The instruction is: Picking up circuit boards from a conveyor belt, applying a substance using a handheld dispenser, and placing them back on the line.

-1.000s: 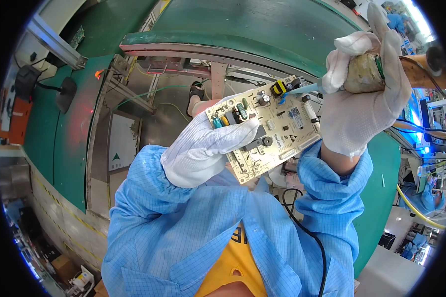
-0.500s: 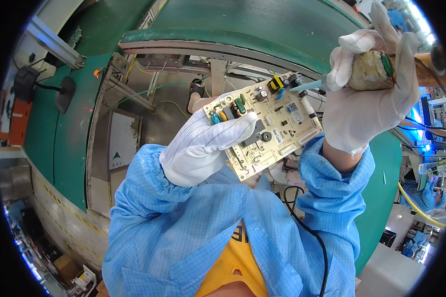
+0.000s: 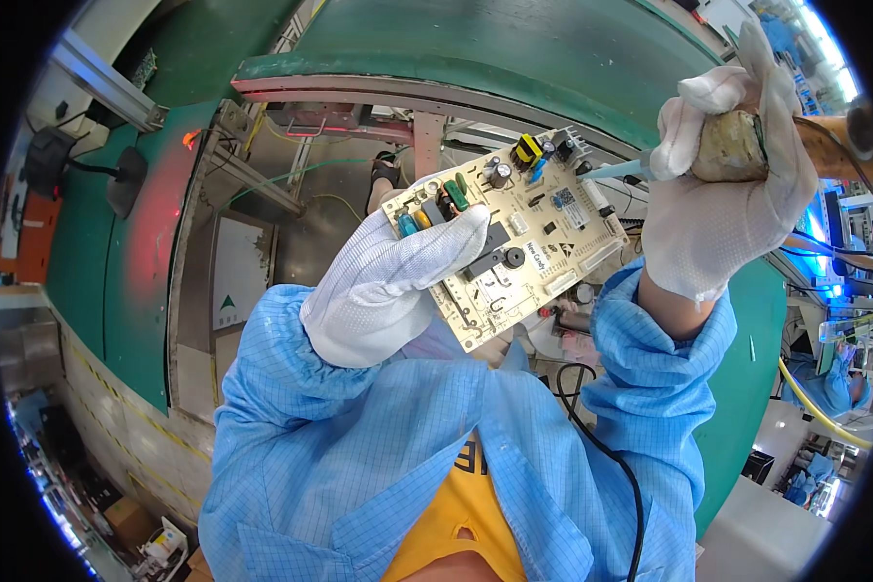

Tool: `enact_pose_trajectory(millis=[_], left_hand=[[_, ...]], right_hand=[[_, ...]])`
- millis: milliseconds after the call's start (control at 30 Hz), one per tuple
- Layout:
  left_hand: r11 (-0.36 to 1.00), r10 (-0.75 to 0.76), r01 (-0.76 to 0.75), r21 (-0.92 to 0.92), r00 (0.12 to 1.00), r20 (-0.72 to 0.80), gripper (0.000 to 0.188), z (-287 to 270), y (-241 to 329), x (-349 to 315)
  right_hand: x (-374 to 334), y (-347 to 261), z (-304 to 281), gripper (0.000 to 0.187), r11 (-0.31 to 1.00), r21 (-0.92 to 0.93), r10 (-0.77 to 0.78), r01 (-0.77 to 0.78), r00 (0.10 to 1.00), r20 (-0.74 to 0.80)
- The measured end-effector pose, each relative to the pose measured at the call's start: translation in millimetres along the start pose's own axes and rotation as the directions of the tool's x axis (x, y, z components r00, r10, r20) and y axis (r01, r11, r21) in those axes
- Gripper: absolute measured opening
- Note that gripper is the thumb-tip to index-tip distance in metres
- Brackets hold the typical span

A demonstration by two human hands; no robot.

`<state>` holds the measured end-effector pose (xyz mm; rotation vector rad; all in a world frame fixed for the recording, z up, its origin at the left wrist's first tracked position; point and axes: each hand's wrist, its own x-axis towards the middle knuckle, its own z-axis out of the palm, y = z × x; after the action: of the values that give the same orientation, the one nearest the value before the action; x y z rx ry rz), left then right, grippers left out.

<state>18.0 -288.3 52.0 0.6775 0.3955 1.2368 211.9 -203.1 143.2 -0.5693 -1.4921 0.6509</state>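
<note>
My white-gloved left hand (image 3: 388,276) grips a cream circuit board (image 3: 514,310) by its left side, thumb across the top. The board is tilted, its component side facing up. It carries capacitors, a yellow-and-black transformer (image 3: 528,151), dark relay-like blocks and white connectors. My right hand (image 3: 718,228), gloved too, is wrapped round a worn, beige, lumpy-bodied dispenser (image 3: 730,148). Its pale blue tapered nozzle (image 3: 619,169) points left at the parts by the board's upper right edge. Whether the tip touches them I cannot tell.
Beyond the board runs a green-topped bench with a metal edge rail (image 3: 359,89). Another green table (image 3: 87,262) stands at the left. A black cable (image 3: 623,461) hangs over my right side. At the far right, a person in blue (image 3: 834,388) is at work.
The board has shifted slightly left and turned a little. My right hand has moved a little right and down with the dispenser. A red glow now shows on the left table.
</note>
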Motion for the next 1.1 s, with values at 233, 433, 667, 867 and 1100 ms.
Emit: enact_pose_trajectory(millis=[233,433,667,867,1100], left_hand=[[1.000,0.002,-0.002,0.029,1.000,-0.012,0.035,-1,-2,-1],[0.995,-0.101,0.101,-0.012,0.992,-0.080,0.034,0,6,4],[0.976,-0.185,0.165,-0.145,0.973,-0.139,0.033,-3,10,6],[0.979,-0.148,0.124,-0.163,0.978,-0.147,0.041,-8,8,1],[0.976,-0.158,0.132,-0.174,0.976,-0.148,0.039,-11,7,3]], right_hand=[[-1,1,-3,0.050,0.996,0.091,-0.015,0.010,0.998,0.055],[-2,3,-8,0.050,0.985,0.172,-0.030,0.012,0.994,0.102],[-2,7,-13,0.050,0.963,0.271,-0.053,0.009,0.986,0.159],[6,20,-23,0.048,0.938,0.338,-0.176,0.077,0.946,0.272],[-8,-4,-21,0.046,0.986,0.161,0.038,-0.052,0.995,0.090]])
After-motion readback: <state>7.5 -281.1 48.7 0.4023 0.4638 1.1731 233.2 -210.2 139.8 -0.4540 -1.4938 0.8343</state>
